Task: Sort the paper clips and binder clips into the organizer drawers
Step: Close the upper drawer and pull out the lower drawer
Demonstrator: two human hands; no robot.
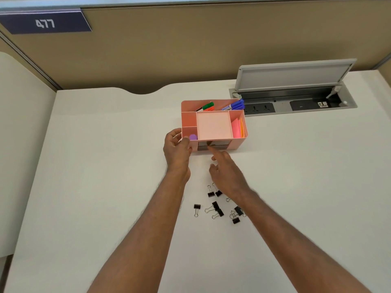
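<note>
The left hand (177, 152) grips the near-left corner of the pink organizer (213, 124): its fingers wrap round the left wall while the thumb presses on the front face, so the hand is closed on the box and steadies it on the white desk (105, 166). The right hand (227, 173) is mostly open and holds nothing; its index finger (213, 150) stretches forward with the tip at the dark drawer opening (213, 145) in the organizer's front, and the other fingers are loosely curled beneath it. Whether the fingertip actually touches the drawer front cannot be told. The binder clips (215, 208), black with silver wire handles, lie scattered on the desk near the person, between the two forearms and partly under the right wrist, well apart from the organizer. Some thin wire shapes among them may be paper clips, but they are too small to tell. In the organizer's top, markers (231, 106) lie in the back compartment, sticky notes (238, 129) stand in the right one, and a small purple round thing (193, 137) sits in the front-left one. Behind the organizer to the right, a power socket box (296, 98) is set into the desk with its grey lid raised.
</note>
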